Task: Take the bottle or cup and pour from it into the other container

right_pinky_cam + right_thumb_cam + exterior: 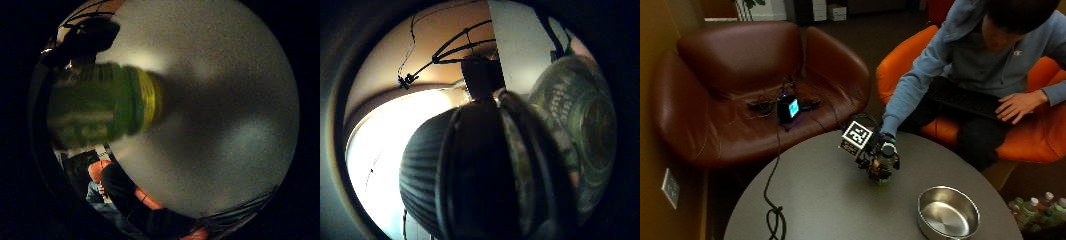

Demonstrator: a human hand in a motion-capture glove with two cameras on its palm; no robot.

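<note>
A green bottle (879, 173) stands close to upright near the middle of the round grey table (820, 200). My gloved right hand (881, 150) grips it from above and behind, fingers curled round its upper part. I cannot tell whether its base touches the table. In the little finger side palm view the bottle (100, 107) with its green label and yellowish band lies close to the palm over the grey tabletop (215, 125). The thumb side palm view shows a gloved finger (480, 170) against the bottle (590, 125). An empty steel pot (948, 212) sits on the table to the bottle's right, nearer the front edge.
A black cable (773, 210) trails over the table's left side from a brown leather armchair (740, 115) holding a small lit device (788, 108). The person sits in an orange chair (1033, 135), bare hand on a laptop (966, 100). Several bottles (1036, 207) stand on the floor.
</note>
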